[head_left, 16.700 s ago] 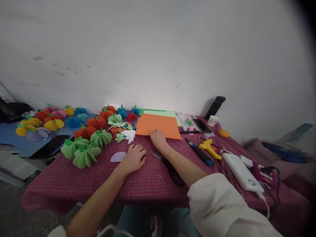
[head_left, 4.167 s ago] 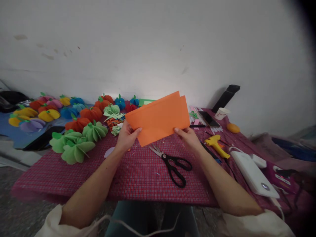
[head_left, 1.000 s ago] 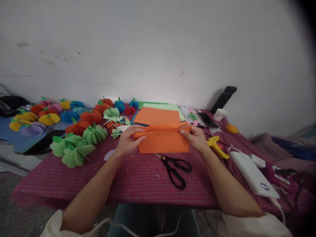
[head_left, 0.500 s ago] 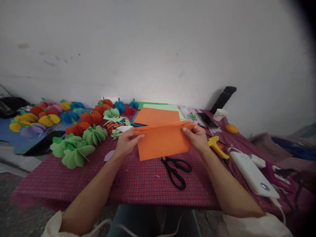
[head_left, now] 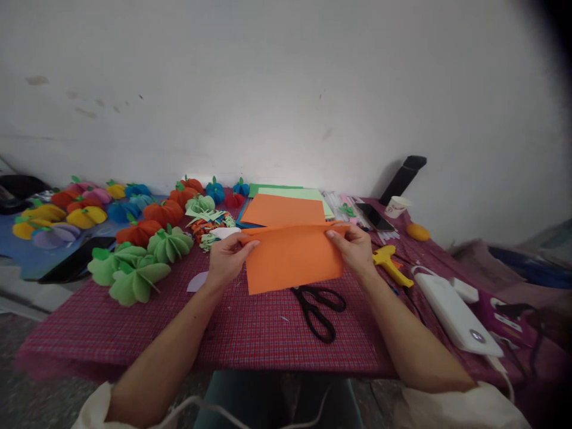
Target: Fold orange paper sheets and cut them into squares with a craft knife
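Observation:
Between my two hands an orange sheet of paper (head_left: 292,259) is held up above the table, its far edge bent or folded over. My left hand (head_left: 227,257) pinches its left end with thumb and fingers. At the right end my right hand (head_left: 352,245) pinches it the same way. Black-handled scissors (head_left: 317,310) lie on the cloth just below the paper, which covers their blades. Behind it rests a stack of coloured sheets (head_left: 283,210), orange on top, with green ones underneath. Cut paper scraps (head_left: 213,229) are heaped beyond my left hand.
Paper pumpkins (head_left: 140,232) in several colours fill the left side. On the right are a yellow glue gun (head_left: 392,265), a white power bank (head_left: 456,310), a phone (head_left: 376,217), a paper cup (head_left: 397,206) and a purple power strip (head_left: 504,319). A checked cloth (head_left: 259,339) covers the table.
The orange sheet's near edge has dropped slightly, and its folded far edge lies flatter. Both hands keep their grip, and the scissors stay where they were.

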Demonstrator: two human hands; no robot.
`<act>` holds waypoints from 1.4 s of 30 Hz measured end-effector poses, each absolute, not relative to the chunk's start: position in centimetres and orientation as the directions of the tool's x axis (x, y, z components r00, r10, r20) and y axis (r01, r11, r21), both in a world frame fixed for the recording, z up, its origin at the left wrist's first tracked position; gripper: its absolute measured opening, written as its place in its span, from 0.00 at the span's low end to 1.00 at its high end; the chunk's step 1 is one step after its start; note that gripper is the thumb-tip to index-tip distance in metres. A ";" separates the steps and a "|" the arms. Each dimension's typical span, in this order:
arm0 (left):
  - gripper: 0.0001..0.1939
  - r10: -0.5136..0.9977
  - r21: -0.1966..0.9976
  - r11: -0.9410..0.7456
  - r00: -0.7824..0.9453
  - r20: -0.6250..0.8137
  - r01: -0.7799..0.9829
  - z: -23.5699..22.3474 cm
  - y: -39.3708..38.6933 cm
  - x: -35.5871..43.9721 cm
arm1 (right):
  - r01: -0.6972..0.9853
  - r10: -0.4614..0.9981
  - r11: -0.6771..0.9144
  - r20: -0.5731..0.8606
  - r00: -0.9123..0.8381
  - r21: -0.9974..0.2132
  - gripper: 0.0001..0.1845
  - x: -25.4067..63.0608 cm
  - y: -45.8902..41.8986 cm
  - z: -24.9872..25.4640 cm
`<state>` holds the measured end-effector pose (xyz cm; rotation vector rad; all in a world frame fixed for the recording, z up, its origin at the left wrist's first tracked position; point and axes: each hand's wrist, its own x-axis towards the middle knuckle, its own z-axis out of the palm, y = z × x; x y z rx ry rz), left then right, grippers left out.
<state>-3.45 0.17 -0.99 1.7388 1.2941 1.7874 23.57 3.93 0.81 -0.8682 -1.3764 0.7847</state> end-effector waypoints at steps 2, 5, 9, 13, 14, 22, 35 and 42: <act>0.07 0.742 0.752 -0.542 -0.207 0.638 0.376 -1.1 0.2 -3.5 | 0.052 0.856 0.511 0.513 0.057 -0.858 0.08 23.5 3.9 0.8; 0.07 0.713 0.719 -0.550 -0.209 0.669 0.424 -1.2 0.3 -3.6 | 0.042 0.847 0.525 0.527 0.076 -0.850 0.11 23.4 3.9 0.7; 0.07 0.696 0.690 -0.545 -0.202 0.689 0.476 -1.2 0.2 -3.5 | -0.147 0.894 0.448 0.447 0.042 -0.882 0.26 23.1 3.7 1.1; 0.06 0.695 0.689 -0.550 -0.200 0.691 0.471 -0.9 0.1 -3.3 | -0.218 0.904 0.421 0.427 0.018 -0.881 0.38 22.9 3.4 1.6; 0.06 0.698 0.698 -0.554 -0.202 0.686 0.455 -0.9 0.1 -3.2 | -0.220 0.906 0.417 0.424 0.016 -0.882 0.39 22.9 3.4 1.6; 0.07 0.696 0.738 -0.629 -0.247 0.675 0.244 -1.6 0.8 -3.0 | -0.235 0.907 0.413 0.421 0.017 -0.880 0.40 22.7 3.5 1.5; 0.06 0.664 0.712 -0.653 -0.257 0.702 0.258 -1.5 0.9 -3.1 | -0.282 0.890 0.440 0.456 0.009 -0.853 0.43 22.4 3.2 1.9; 0.06 0.666 0.713 -0.654 -0.255 0.701 0.252 -1.5 0.9 -3.1 | -0.240 0.870 0.474 0.492 -0.019 -0.847 0.41 22.6 3.4 1.7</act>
